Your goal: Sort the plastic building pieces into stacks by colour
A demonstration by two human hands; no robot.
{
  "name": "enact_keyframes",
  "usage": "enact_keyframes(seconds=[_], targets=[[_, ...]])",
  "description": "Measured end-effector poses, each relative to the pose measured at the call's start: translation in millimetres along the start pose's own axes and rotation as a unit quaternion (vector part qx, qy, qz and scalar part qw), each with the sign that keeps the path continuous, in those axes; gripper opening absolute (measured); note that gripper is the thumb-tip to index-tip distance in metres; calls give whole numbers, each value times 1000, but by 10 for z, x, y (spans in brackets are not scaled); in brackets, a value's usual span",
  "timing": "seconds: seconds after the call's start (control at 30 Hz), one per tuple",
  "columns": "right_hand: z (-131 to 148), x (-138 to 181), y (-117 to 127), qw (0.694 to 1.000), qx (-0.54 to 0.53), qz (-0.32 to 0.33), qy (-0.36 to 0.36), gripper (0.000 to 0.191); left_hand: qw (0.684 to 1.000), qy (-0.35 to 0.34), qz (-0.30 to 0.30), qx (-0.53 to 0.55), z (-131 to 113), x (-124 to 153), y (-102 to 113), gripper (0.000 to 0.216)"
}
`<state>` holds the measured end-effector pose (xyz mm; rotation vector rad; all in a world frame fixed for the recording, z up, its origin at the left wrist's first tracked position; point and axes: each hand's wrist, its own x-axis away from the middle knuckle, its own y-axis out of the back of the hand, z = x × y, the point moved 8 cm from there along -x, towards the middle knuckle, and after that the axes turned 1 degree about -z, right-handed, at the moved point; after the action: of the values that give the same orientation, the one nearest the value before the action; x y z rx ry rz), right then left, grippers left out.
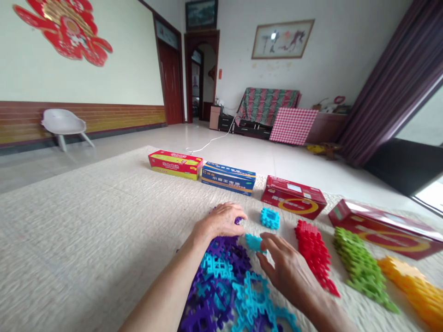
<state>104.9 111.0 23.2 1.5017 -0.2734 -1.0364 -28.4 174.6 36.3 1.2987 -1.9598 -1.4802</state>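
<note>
My left hand (224, 220) curves over the top of a mixed pile, its thumb and forefinger closed around a purple interlocking plastic piece (238, 220). Most of that piece is hidden under the fingers. To the right, my right hand (285, 258) has its thumb and fingertips at the right end of a light blue interlocking piece (253, 242), gripping it low over the mat. Beneath my hands lies the heap of purple pieces (202, 318) and light blue pieces (251, 295). A small light blue stack (270, 218) stands just beyond my right hand.
Right of my right hand lie rows of red pieces (314, 253), green pieces (362, 267) and yellow pieces (415, 286). Behind stand a red-yellow box (175, 165), a blue box (228, 178), a dark red box (293, 197) and another red box (387, 228) on the beige mat (104, 221).
</note>
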Motion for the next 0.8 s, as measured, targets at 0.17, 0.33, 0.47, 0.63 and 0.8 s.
enact_keyframes(seconds=[0.17, 0.33, 0.47, 0.63, 0.8], targets=[[-6, 35, -144, 996, -77, 42, -30, 4, 998, 27, 56, -30, 82, 27, -249, 26], [-59, -1, -167, 990, -117, 62, -55, 4, 996, 44, 68, -32, 271, 81, -175, 27], [-118, -28, -196, 986, -127, 71, -78, 15, 994, 76, 67, -32, 403, 110, -81, 29], [-133, -32, -202, 983, -148, 78, -77, 18, 993, 90, 77, -27, 426, 100, -123, 40], [-311, -225, 51, 990, -130, 15, -56, 17, 992, 98, 79, -19, 425, 109, -128, 40]])
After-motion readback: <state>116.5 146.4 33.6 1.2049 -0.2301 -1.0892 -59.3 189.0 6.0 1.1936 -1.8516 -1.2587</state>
